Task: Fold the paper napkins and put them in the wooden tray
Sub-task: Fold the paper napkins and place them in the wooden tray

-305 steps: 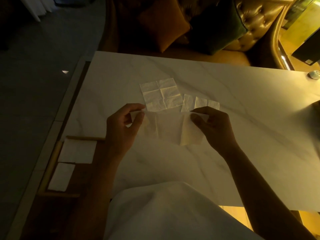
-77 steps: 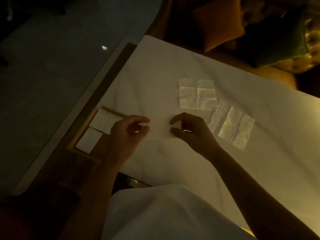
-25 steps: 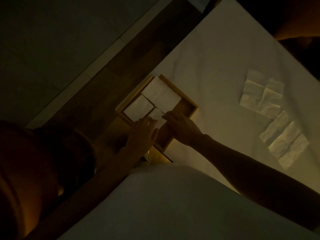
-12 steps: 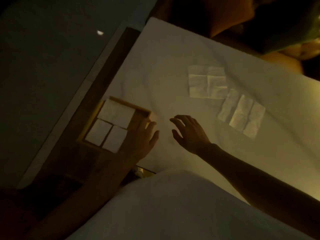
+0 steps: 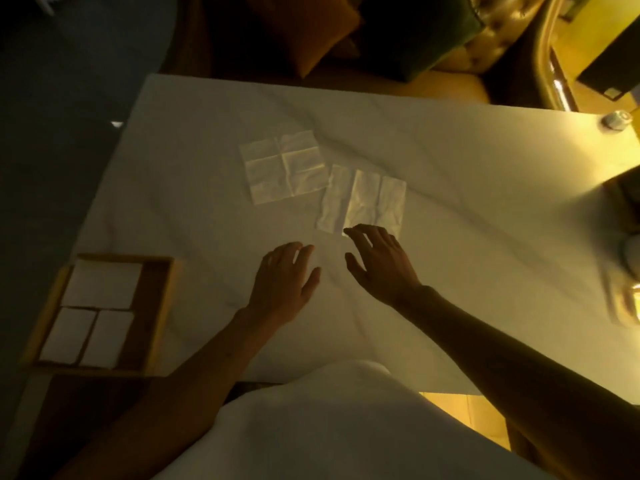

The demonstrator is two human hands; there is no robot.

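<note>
Two unfolded paper napkins lie on the white marble table (image 5: pixel 467 188): a creased square napkin (image 5: pixel 284 166) further back and a second napkin (image 5: pixel 367 199) just right of it, partly doubled over. My right hand (image 5: pixel 379 261) hovers open with its fingertips at the near edge of that second napkin. My left hand (image 5: pixel 285 280) is open beside it, over bare table, holding nothing. The wooden tray (image 5: pixel 157 313) sits at the table's left edge with three folded napkins (image 5: pixel 100 289) inside.
A sofa with an orange cushion (image 5: pixel 311 32) and a green cushion (image 5: pixel 419 32) stands behind the table. A small round object (image 5: pixel 618 120) sits at the far right corner. Blurred bright items (image 5: pixel 623 299) lie at the right edge. Dark floor lies to the left.
Both hands left the tray, where they had set down a folded napkin, and moved right and forward over the table. My right hand now reaches the near napkin.
</note>
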